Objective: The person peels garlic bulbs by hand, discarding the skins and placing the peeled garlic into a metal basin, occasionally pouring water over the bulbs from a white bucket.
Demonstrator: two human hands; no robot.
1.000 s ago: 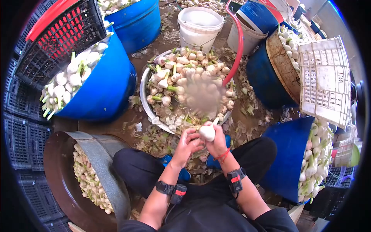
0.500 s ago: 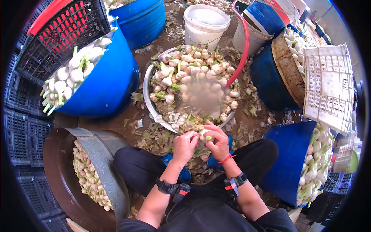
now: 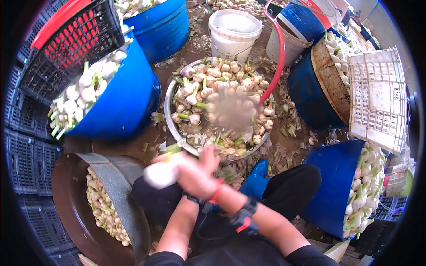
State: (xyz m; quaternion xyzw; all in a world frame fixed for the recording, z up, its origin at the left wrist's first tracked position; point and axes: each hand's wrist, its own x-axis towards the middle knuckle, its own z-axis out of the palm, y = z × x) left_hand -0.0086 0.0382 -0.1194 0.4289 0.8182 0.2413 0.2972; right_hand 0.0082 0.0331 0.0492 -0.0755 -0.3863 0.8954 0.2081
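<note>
My right hand [image 3: 195, 177] reaches across to the left over my left forearm. It is closed on a peeled garlic bulb [image 3: 160, 176] with a green stem, and both are smeared by motion. My left hand [image 3: 209, 158] is partly hidden behind the right one. Its visible fingers are apart, at the near rim of a metal basin [image 3: 170, 116], and nothing shows in them. Inside the basin lie many unpeeled garlic bulbs [image 3: 230, 84], with loose skins at its near side.
A brown tub [image 3: 71, 199] holding garlic cloves is at lower left. Blue drums [image 3: 120, 97] of garlic lie tilted on both sides. A red hose [image 3: 281, 57] runs into the basin. A white bucket [image 3: 235, 35] stands behind it, and a white crate [image 3: 377, 97] is at right.
My right hand has swung left across my left arm, carrying the garlic bulb that was between both hands. My left hand has parted from the bulb. A blue boot shows more fully.
</note>
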